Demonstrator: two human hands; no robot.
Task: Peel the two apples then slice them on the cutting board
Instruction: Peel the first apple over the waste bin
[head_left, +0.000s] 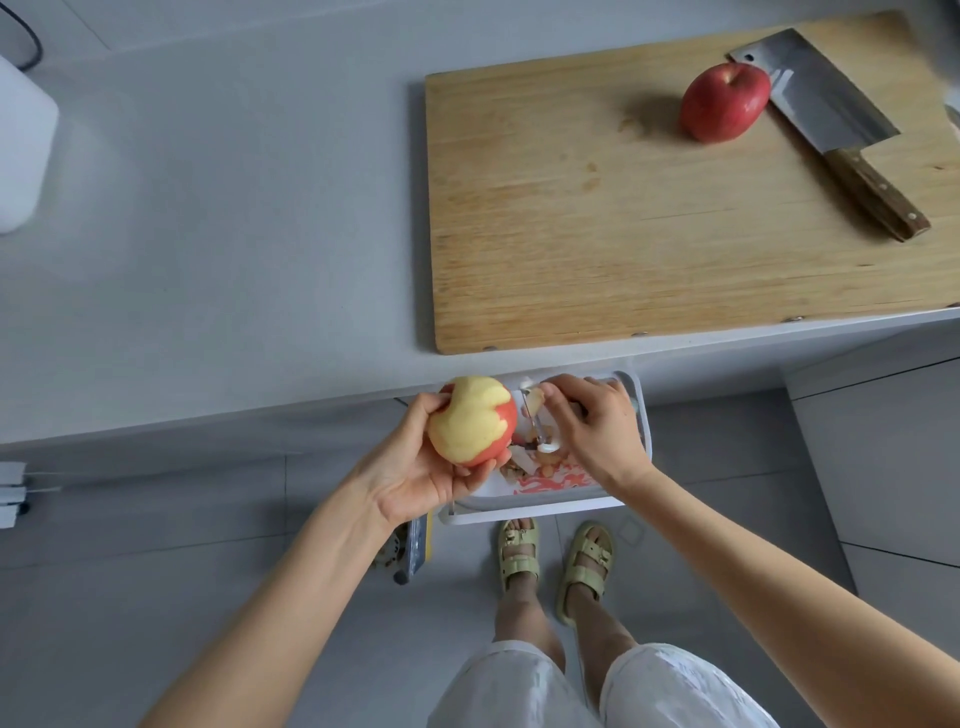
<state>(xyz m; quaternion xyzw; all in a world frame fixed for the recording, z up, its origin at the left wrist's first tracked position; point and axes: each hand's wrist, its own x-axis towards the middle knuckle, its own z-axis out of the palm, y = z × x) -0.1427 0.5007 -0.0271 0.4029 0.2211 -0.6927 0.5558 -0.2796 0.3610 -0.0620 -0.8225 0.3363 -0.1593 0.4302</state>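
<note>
Grey counter (234, 234) stretches ahead of me, with the wooden cutting board (597, 234) on its right part. I stand at the near edge, over a white bin (519, 505) below it that holds peelings. My left hand (415, 478) cups the first apple (472, 421), fingers curled round it. Most of the side I can see is bare yellow flesh, with red skin left along the right and lower edge. My right hand (597, 431) grips the peeler (540, 421), fingers closed on its handle, just beside the apple. The second apple (724, 104) sits unpeeled at the far side of the board, touching the cleaver (826, 119). I judge the first peel well along; its last patches, the second apple and all the slicing are left.
</note>
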